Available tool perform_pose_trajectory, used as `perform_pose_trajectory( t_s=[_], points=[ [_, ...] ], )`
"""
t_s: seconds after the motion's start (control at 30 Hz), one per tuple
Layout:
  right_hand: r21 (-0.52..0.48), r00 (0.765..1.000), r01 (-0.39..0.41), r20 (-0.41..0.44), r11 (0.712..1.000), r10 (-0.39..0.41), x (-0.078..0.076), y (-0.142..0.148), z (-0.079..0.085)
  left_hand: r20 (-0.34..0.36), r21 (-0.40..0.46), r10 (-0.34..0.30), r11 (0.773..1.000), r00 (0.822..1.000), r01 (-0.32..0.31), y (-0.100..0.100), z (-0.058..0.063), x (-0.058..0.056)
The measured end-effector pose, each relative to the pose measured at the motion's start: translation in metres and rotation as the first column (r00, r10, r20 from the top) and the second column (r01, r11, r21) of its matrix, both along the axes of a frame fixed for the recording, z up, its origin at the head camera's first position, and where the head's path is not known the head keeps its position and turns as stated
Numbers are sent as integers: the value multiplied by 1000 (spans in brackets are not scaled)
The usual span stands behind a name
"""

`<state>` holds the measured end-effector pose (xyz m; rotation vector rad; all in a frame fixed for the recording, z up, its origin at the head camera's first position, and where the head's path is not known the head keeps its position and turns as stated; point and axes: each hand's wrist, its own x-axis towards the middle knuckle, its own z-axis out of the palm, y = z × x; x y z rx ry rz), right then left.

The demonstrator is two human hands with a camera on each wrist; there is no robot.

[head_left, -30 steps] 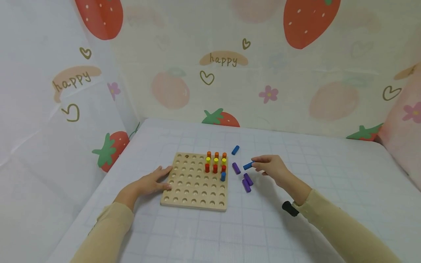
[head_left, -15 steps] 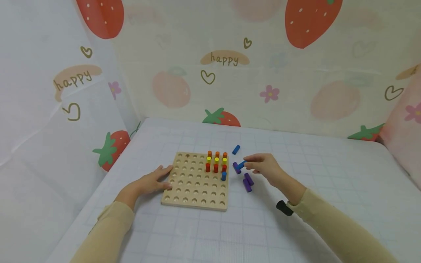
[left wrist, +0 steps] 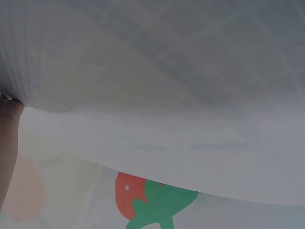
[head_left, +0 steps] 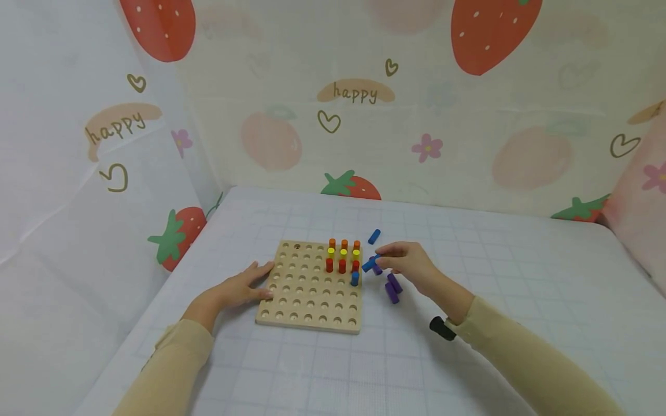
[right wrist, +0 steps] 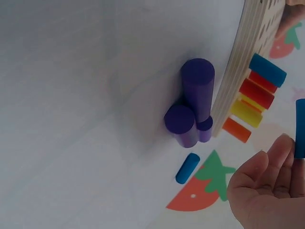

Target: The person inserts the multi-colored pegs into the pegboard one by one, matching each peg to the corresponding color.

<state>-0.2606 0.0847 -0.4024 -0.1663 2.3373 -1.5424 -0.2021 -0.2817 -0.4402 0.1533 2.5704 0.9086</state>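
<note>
A square wooden peg board (head_left: 307, 303) with rows of round holes lies on the table. My left hand (head_left: 236, 289) rests at its left edge, thumb and fingers spread and touching the rim. In the left wrist view only a strip of that hand (left wrist: 8, 143) shows. My right hand (head_left: 411, 261) pinches a blue peg (head_left: 368, 264) between thumb and fingers, tilted, just right of the board. Standing in the board's right columns are orange pegs (head_left: 344, 244), yellow pegs (head_left: 343, 253), red pegs (head_left: 341, 266) and one blue peg (head_left: 355, 279).
Two purple pegs (head_left: 391, 292) lie side by side on the table right of the board. A third purple peg (head_left: 378, 270) is partly hidden behind the held one. Farther back lies a loose blue peg (right wrist: 188, 168). A strawberry-print cloth wall (head_left: 354, 133) rises behind.
My right hand has moved left with the blue peg, from beyond the purple pegs to near the board's right edge. The left hand stays at the board.
</note>
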Motion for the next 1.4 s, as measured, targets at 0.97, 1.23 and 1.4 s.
perform_pose_trajectory(
  t_s=[0.97, 1.23, 1.4],
  points=[
    [115, 984, -48, -162, 992, 67, 2, -46, -14, 3, -15, 5, 1000, 1000, -5, -1, -2, 0],
    [207, 974, -66, -198, 976, 107, 4, -56, -16, -4, -20, -2, 1000, 1000, 2, -2, -2, 0],
    [245, 970, -72, -211, 967, 125, 5, -59, -16, -10, -13, -5, 1000, 1000, 5, -3, -4, -1]
  ],
)
